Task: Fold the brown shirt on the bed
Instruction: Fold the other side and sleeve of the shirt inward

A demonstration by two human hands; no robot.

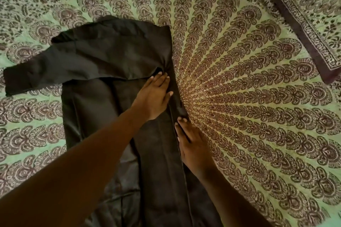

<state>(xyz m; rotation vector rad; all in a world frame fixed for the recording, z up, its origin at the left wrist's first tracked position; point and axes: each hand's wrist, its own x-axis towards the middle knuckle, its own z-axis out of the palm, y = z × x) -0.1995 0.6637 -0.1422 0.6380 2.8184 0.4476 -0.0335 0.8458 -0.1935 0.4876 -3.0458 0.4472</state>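
Note:
The dark brown shirt [103, 57] lies flat on the bed, its length running from the near edge toward the middle. One sleeve is folded across the upper part and sticks out to the left. My left hand [154, 96] rests palm down on the shirt just below that sleeve, fingers spread and pressing the cloth. My right hand [191, 145] lies flat along the shirt's folded right edge, fingers together, partly on the cloth and partly on the bedspread. Neither hand grips anything.
The bed is covered by a green bedspread [258, 97] with a dark fan pattern. A pillow [304, 14] in matching print lies at the top right. Open bedspread stretches to the right of the shirt.

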